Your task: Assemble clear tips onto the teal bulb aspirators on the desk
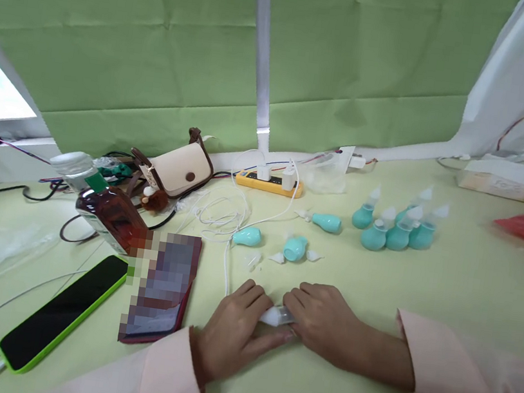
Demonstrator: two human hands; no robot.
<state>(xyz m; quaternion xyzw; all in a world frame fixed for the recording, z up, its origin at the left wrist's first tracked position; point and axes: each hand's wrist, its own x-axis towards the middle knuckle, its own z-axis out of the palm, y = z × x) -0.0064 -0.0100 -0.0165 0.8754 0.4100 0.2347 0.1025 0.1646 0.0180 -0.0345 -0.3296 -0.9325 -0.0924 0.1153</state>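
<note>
My left hand (236, 329) and my right hand (323, 316) meet low over the table, both closed on a small clear and white plastic nozzle (277, 316). Its ends are hidden in my fingers. Just beyond lie a teal rubber bulb (294, 248) with its opening facing me, a second teal bulb (247, 236) on its side and a third (326, 222) with a clear tip. Small white plastic pieces (277, 258) are scattered around them. To the right stand several teal bulbs (397, 235) with clear tips pointing up.
A phone in a red case (163, 293) and one in a green case (63, 312) lie left, by a leaning brown bottle (110, 214). Behind are a cream bag (178, 168), a yellow power strip (268, 183) and white cables (221, 207). A tissue pack (508, 180) sits far right.
</note>
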